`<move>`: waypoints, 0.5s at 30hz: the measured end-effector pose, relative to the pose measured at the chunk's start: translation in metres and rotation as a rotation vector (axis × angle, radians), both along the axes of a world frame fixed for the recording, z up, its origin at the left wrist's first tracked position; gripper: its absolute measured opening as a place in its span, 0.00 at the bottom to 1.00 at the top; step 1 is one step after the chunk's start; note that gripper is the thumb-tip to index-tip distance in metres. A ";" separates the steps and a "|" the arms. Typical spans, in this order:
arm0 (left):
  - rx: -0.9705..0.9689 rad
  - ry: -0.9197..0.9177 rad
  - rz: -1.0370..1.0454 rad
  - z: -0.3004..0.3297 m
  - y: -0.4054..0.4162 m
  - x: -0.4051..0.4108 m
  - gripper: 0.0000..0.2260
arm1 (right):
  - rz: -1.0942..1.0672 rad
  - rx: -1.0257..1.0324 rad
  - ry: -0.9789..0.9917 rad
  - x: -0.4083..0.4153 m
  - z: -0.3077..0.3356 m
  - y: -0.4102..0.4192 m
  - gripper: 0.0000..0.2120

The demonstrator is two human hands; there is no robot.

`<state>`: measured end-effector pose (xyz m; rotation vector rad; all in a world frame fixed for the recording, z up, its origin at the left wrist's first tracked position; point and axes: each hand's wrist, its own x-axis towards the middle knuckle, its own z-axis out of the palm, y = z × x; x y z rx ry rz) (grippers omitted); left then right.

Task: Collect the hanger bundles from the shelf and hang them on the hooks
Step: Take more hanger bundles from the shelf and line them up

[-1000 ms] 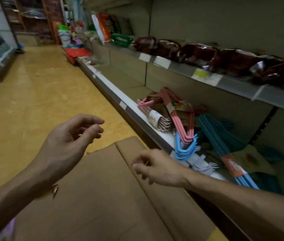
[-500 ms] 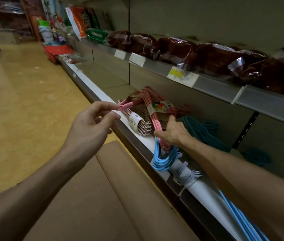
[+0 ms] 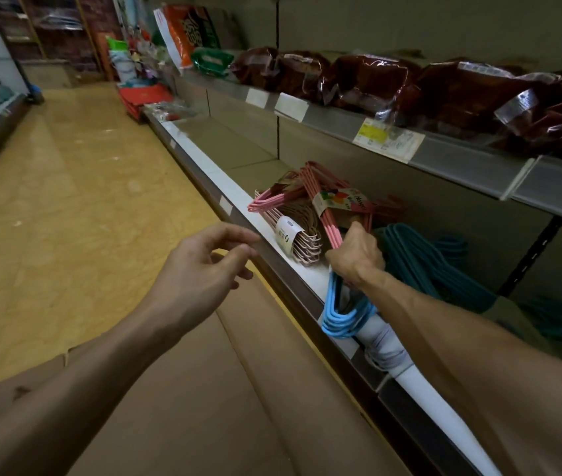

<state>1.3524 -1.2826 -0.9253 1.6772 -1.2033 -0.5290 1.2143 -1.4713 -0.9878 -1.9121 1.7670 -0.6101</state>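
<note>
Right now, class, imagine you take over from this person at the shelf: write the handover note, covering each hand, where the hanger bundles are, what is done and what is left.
Right hand: grips the pink hanger bundle at its lower end, on the lower shelf.
Left hand: open, holding nothing, in the air in front of the shelf edge.
Other bundles on that shelf: pale pink bundle with a white band lying flat, blue bundle hanging over the front edge, teal bundle further back.
Done: nothing hung that I can see; no hooks in view.
Left: lift the pink bundle, gather the others, hang them all.
</note>
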 end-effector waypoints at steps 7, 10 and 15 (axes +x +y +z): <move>0.006 0.035 0.055 0.019 0.039 0.016 0.07 | 0.130 -0.116 -0.121 -0.012 0.010 0.022 0.27; 0.046 0.048 0.067 0.027 0.057 0.030 0.07 | 0.251 -0.159 -0.181 -0.007 0.015 0.040 0.27; 0.112 0.166 0.156 0.038 0.073 0.060 0.11 | 0.412 -0.166 -0.252 0.011 0.028 0.074 0.22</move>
